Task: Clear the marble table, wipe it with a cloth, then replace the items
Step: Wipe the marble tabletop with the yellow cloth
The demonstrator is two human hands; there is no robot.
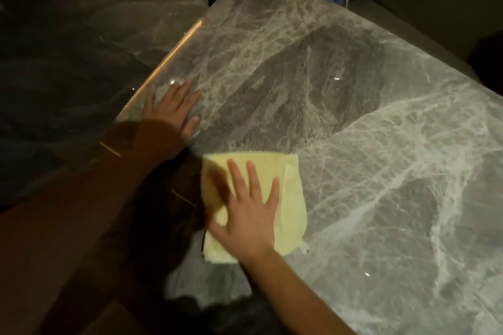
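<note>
Marble table (353,95) under folded cloth (288,198), lengthwise away

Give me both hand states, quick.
Left hand: open, flat on the table, holding nothing.
Right hand: open, pressed flat on the cloth.

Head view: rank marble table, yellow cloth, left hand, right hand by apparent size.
1. marble table, largest by far.
2. yellow cloth, folded flat under the palm.
3. right hand and left hand: right looks bigger, but it is nearer the camera, so I would not rank them.
</note>
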